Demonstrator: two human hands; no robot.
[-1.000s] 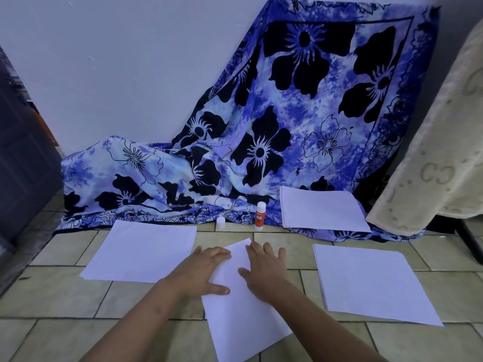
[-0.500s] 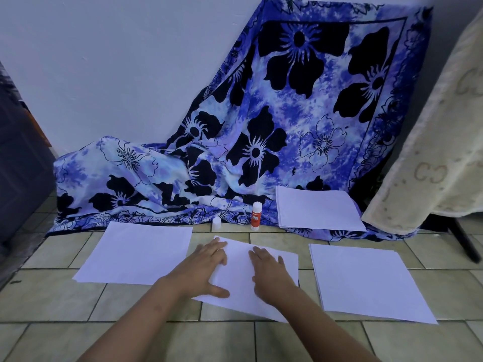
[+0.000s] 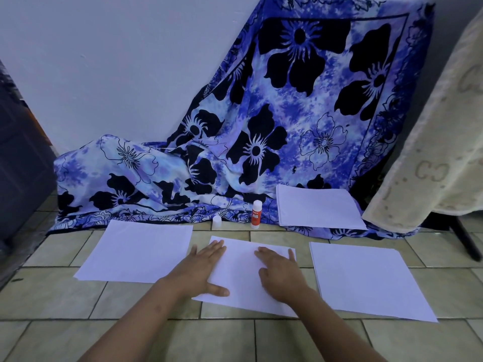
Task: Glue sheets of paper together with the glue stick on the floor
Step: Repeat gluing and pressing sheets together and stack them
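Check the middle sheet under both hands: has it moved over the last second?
Yes. The middle sheet turned from lengthwise to crosswise, relative to the standing glue stick.

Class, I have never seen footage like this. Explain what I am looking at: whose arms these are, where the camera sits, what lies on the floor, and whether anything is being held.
There is no machine here. The arms belong to a person who wears a camera on the head, so this single view looks forward and down at their own hands. The left hand and right hand lie flat with straight fingers on the middle sheet. Neither grips anything. On the tiled floor there is also a left sheet and a right pile. A back pile rests on the edge of a flowered cloth. The glue stick stands upright beyond the hands, untouched, with a small white cap beside it.
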